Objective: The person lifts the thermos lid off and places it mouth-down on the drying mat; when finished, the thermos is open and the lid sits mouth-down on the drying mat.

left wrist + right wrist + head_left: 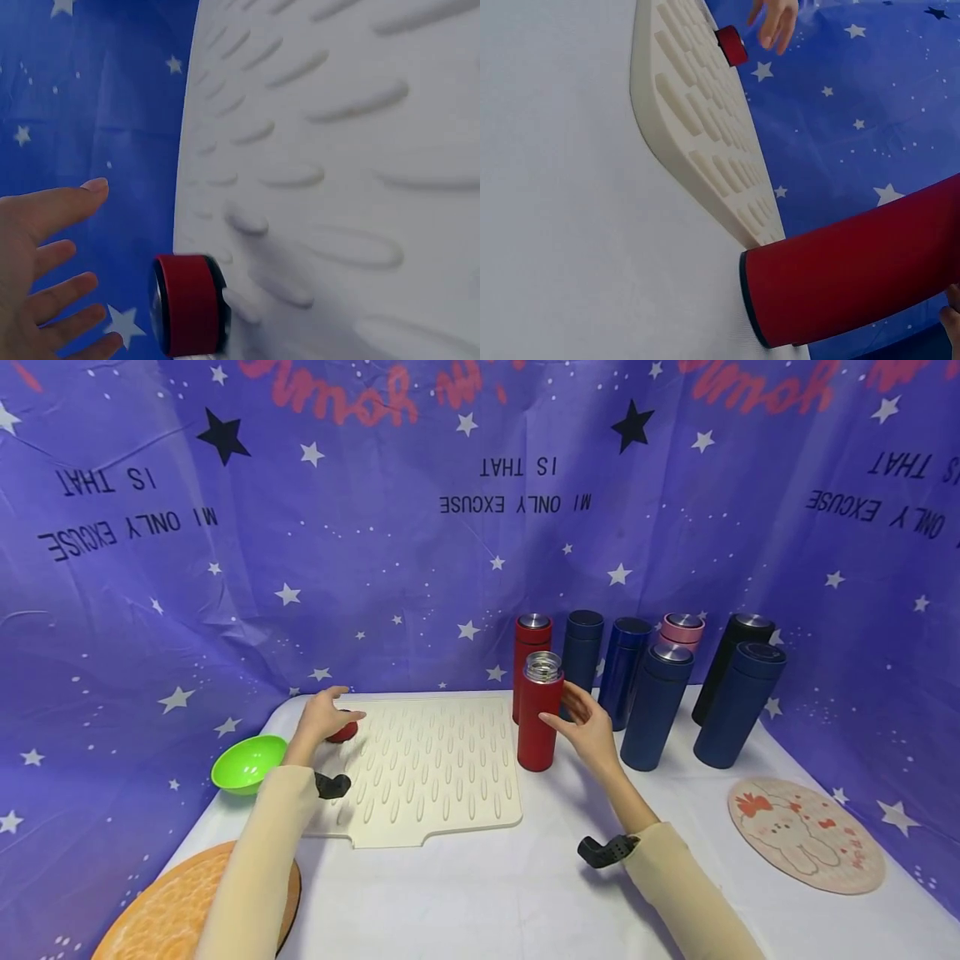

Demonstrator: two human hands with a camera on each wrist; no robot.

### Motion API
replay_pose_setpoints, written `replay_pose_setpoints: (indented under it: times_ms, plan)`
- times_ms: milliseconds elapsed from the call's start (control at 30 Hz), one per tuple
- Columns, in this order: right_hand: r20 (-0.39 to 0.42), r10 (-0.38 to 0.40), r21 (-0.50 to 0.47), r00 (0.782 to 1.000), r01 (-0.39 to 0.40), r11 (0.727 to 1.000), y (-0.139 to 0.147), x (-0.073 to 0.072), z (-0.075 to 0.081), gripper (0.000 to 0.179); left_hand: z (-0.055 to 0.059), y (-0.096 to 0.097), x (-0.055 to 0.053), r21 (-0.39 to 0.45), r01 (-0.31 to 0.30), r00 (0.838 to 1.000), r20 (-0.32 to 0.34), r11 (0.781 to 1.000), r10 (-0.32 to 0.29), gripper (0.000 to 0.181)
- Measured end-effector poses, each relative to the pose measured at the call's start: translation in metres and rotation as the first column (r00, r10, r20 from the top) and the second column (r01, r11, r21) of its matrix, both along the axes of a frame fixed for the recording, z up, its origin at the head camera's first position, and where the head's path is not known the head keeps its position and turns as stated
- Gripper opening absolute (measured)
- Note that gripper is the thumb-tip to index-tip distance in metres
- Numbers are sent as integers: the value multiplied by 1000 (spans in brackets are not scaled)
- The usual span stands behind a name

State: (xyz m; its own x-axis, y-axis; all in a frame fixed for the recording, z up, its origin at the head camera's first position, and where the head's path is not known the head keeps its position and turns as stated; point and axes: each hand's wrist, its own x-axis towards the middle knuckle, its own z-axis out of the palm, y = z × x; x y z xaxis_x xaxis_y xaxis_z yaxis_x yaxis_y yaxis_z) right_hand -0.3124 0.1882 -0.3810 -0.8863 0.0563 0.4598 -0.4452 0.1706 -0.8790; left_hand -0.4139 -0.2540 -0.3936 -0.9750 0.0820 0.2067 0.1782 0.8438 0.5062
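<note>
A red thermos bottle [537, 727] with its bare steel mouth uncovered stands upright on the white cloth, just right of the drying mat [442, 837]. My right hand [588, 727] grips it near the top from the right, thumb in front and fingers behind. Only part of those fingers shows at the edge of the right wrist view. The red lid [189, 306] lies on the mat's left part. My left hand [322, 717] is over it in the head view, fingers spread, and the left wrist view shows a gap between hand and lid.
Behind and right of the bottle stand several closed bottles: a red one [532, 635], blue ones [657, 710], a pink one [681, 632] and a black one [723, 664]. A green bowl [249, 763] and an orange round mat [168, 902] lie left, a rabbit-print mat [806, 835] right.
</note>
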Motion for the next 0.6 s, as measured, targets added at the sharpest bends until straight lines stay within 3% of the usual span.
replay_pose_setpoints:
  times_ms: [267,600]
  plan:
    - [-31,-2,14,1000,3,1000,8,6,6,64,6,28,19,89,101,991,-101,991,-92,69]
    - [-62,7,-3,998,-7,1000,19,6,13,55,7,39,59,129,127,982,-158,984,-106,68]
